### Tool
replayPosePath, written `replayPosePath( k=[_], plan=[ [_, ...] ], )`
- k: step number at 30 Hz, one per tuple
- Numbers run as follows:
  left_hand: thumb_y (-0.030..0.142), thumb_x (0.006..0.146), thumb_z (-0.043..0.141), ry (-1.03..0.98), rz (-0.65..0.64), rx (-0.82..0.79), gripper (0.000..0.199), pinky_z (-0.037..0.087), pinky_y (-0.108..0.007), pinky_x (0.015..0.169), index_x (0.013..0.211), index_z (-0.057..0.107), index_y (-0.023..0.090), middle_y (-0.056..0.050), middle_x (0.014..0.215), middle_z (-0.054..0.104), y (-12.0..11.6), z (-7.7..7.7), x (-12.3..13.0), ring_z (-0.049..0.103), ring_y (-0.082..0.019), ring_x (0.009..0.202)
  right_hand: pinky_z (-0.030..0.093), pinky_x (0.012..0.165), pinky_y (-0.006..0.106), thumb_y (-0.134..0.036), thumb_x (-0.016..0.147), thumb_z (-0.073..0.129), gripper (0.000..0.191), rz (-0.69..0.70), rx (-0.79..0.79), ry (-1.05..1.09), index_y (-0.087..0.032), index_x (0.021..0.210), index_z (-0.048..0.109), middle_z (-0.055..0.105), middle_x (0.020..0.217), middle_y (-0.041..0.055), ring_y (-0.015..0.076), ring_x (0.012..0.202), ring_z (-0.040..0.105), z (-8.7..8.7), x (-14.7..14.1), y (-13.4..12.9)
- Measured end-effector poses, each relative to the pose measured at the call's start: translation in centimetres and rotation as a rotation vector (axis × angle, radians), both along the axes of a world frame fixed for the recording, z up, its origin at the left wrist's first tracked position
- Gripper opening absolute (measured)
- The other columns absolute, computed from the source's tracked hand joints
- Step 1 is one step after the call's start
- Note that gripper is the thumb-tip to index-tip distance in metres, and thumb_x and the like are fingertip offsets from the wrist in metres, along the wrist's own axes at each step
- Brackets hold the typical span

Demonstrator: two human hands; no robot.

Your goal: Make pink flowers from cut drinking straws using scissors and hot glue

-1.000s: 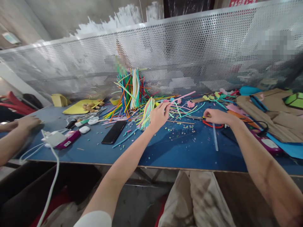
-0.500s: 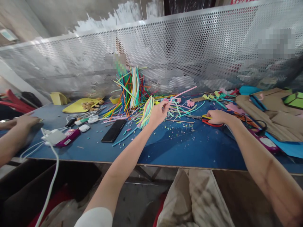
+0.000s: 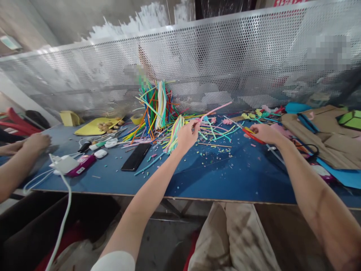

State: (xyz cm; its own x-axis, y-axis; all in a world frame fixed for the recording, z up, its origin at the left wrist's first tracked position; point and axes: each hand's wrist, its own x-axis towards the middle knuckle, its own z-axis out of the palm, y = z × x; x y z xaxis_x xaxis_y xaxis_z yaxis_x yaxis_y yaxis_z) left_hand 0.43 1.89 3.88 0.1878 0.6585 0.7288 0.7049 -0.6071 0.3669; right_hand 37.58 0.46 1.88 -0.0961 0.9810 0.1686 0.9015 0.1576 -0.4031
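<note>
Pinched in my left hand (image 3: 188, 133) is a pink pipe cleaner (image 3: 216, 109) that points up to the right. My right hand (image 3: 264, 133) grips red-and-yellow-handled scissors (image 3: 253, 135), raised a little over the table, their blades toward the upper left. Between and behind my hands lie green and pink pipe cleaner pieces (image 3: 216, 132). Pastel pipe cleaners (image 3: 175, 132) lie just left of my left hand. Small coloured clippings (image 3: 208, 155) are scattered on the blue table (image 3: 214, 184).
A black phone (image 3: 135, 157), a white charger (image 3: 64, 164) with cables and a yellow sheet (image 3: 87, 127) are on the left. Another person's hands (image 3: 36, 143) rest at the far left. Tall pipe cleaners (image 3: 160, 105) stand by the mesh panel (image 3: 225, 60). Cardboard (image 3: 327, 131) lies right.
My right hand has lifted the scissors off the table, and their blades now tilt up to the left. My left hand moved slightly left with the pink pipe cleaner. The other person's hand shifted slightly.
</note>
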Motion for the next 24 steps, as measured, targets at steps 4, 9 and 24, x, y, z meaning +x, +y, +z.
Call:
replayPosePath(
  k=[4,9,24],
  plan=[
    [0.039,0.101,0.050,0.036,0.043,0.052,0.026,0.042,-0.027,0.059,0.102,0.070,0.022,-0.002,0.078,0.073,0.0,-0.1,-0.1,0.061,-0.014,0.061,0.029,0.046,0.029,-0.063,0.076,0.073,0.045,0.114,-0.238,0.322,-0.022,0.070,0.055,0.048,0.048,-0.0033,0.0115,0.045,0.042,0.2,-2.1,-1.2],
    [0.037,0.101,0.050,0.044,0.029,0.086,0.025,0.045,-0.026,0.064,0.103,0.070,0.021,-0.002,0.080,0.073,-0.4,0.0,0.0,0.065,-0.014,0.067,0.031,0.044,0.024,-0.061,0.077,0.074,0.044,0.315,-0.388,0.664,-0.022,0.077,0.052,0.047,0.057,-0.0057,0.0083,0.046,0.040,0.4,-5.8,-2.5],
    [0.040,0.102,0.049,0.130,-0.126,0.104,0.031,0.052,-0.027,0.074,0.108,0.073,0.022,-0.005,0.103,0.077,-2.5,0.4,0.9,0.071,-0.015,0.085,0.045,0.055,0.032,-0.056,0.084,0.071,0.034,0.481,-0.266,0.725,-0.026,0.076,0.057,0.050,0.065,-0.0018,0.0141,0.057,0.046,-0.1,-11.4,-4.6]
  ],
)
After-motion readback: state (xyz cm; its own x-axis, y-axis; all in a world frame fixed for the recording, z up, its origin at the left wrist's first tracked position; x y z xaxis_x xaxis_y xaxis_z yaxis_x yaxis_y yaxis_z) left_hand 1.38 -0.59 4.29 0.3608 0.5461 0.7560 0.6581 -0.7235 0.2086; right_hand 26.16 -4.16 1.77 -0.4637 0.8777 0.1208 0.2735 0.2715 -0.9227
